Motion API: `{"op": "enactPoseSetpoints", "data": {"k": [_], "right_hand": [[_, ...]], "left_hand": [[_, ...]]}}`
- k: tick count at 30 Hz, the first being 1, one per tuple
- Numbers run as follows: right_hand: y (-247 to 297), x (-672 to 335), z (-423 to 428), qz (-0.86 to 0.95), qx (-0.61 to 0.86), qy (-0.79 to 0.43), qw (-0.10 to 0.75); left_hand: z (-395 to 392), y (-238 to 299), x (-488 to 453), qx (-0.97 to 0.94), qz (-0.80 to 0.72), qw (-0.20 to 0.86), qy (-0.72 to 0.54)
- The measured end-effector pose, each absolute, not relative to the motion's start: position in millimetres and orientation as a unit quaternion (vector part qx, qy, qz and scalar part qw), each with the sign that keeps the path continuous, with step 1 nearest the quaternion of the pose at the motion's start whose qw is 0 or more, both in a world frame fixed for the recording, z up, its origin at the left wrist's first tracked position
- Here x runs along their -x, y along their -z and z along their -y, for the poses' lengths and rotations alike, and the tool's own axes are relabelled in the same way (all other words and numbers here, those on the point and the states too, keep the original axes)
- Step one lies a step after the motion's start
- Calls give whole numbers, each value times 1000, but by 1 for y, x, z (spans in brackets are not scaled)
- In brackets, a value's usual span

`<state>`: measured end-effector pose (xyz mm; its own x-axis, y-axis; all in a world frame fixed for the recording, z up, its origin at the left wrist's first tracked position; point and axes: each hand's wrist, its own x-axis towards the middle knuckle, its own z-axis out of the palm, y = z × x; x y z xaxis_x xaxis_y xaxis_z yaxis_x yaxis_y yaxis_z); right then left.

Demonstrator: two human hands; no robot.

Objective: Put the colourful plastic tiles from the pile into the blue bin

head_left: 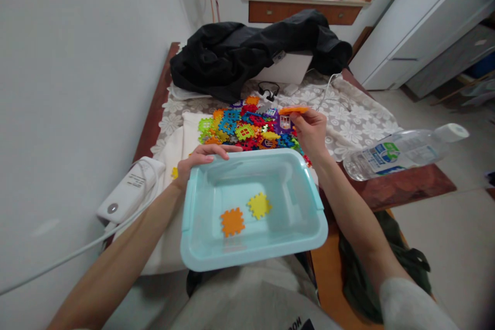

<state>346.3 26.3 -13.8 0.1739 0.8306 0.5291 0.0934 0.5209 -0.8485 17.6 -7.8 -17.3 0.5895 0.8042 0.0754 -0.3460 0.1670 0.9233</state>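
Note:
My left hand [201,159] is closed on the far left corner of a light blue plastic basin [255,255], its fingers along the rim. An orange square block piece with notched edges [232,222] and a yellow one [259,205] lie flat on the basin's bottom. Beyond the basin, my right hand [310,131] pinches another orange block piece [293,111], seen nearly edge-on above the table. Close by it spreads a pile of colourful interlocking block pieces [245,131], some with window lattices. The basin's near side hangs over my lap.
A clear plastic bottle [398,154] lies at the table's right edge. A white power strip [131,191] with a cable is on the left. Behind the pile are black headphones [268,92] and a black garment [232,54] over a pale flat thing.

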Motion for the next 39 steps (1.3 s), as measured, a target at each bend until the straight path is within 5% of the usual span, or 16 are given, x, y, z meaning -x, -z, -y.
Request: {"op": "enactPoseSetpoints", "data": {"k": [3,7,9,13,17,21,30,39], "right_hand": [[-10,-343,-6,608,322,-338,643],[-30,-349,14,727,190,-502,428],[-29,-354,13,724,158,-540,399],[-8,-361,-7,712,314,-406,479],[14,-360,-25,793,470,-195,335],[24,-356,-29,849,460,-137,222],[34,-351,-29,771,501,-123,372],[6,-347,-17,599,395,-305,626]], "left_hand": [[6,19,-17,-509,-222,732,-394],[8,18,-17,-507,-229,731,-394],[9,17,-18,-503,-232,733,-395],[8,16,-18,-491,-227,743,-394],[6,15,-18,-497,-236,732,-402],[6,16,-18,-508,-238,726,-398],[6,17,-18,-516,-236,719,-402],[6,17,-19,-508,-226,727,-403]]}}
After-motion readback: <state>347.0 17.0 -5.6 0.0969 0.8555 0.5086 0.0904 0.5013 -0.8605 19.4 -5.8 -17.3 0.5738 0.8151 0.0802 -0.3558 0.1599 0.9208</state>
